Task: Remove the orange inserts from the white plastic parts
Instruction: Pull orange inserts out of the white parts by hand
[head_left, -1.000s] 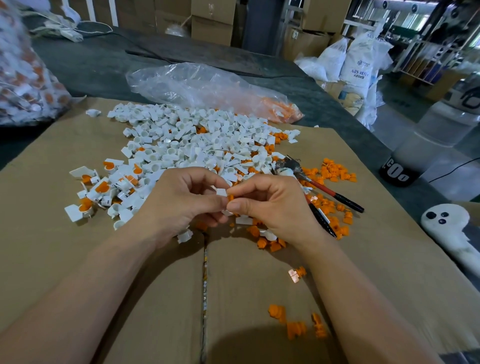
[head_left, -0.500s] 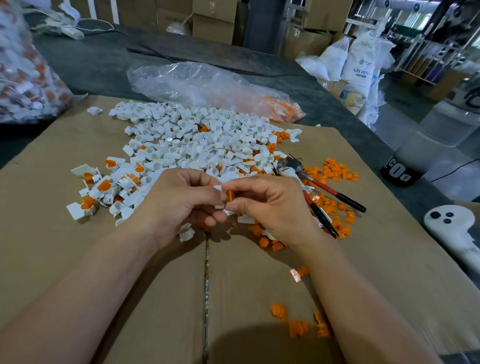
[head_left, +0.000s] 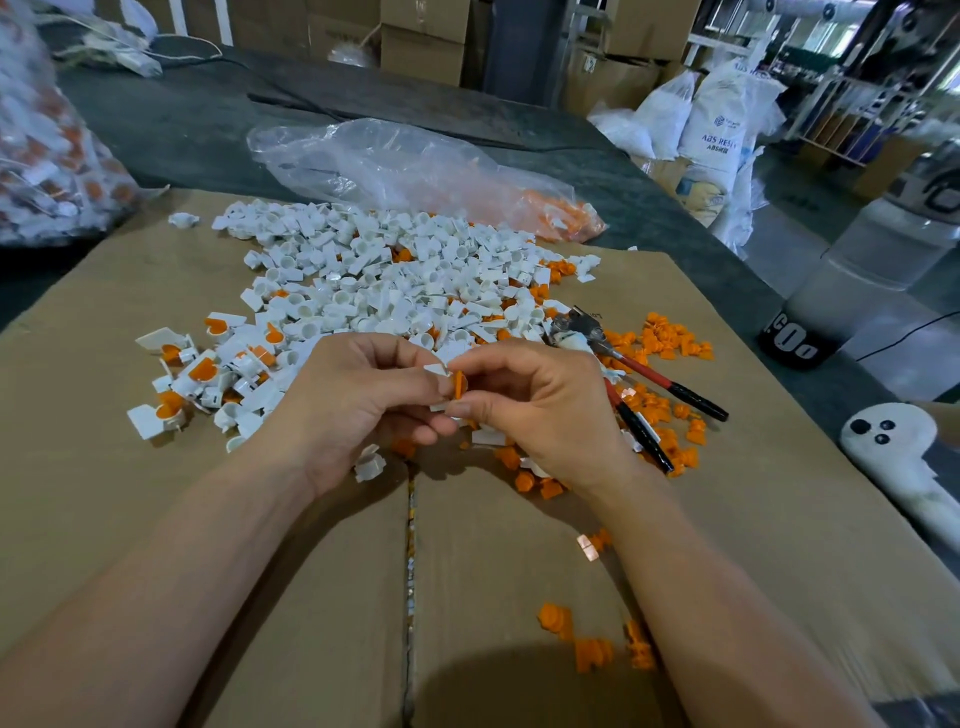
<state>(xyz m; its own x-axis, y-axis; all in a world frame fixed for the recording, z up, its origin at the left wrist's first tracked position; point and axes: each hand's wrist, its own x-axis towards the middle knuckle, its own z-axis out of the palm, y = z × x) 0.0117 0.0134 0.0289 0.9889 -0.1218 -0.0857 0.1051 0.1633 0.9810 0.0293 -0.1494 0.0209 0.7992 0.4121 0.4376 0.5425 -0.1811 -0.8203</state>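
My left hand (head_left: 358, 400) grips a small white plastic part (head_left: 435, 370) above the cardboard. My right hand (head_left: 540, 410) pinches the orange insert (head_left: 458, 384) that stands out from that part, between thumb and forefinger. A big heap of white parts (head_left: 395, 280) lies behind my hands. A few white parts with orange inserts inside (head_left: 202, 371) lie to the left. Loose orange inserts (head_left: 670, 338) are scattered to the right, and more of them (head_left: 592, 639) lie near my right forearm.
Red-and-black-handled pliers (head_left: 639, 374) lie just right of my right hand. A clear plastic bag (head_left: 405, 166) with orange pieces lies behind the heap; a full bag (head_left: 47, 145) sits far left. The cardboard sheet (head_left: 311, 597) covers a dark table. A white ghost-shaped object (head_left: 898, 447) lies at the right edge.
The orange insert has come further out of the white part and shows more between my fingers. Both hands stay close together in the same place.
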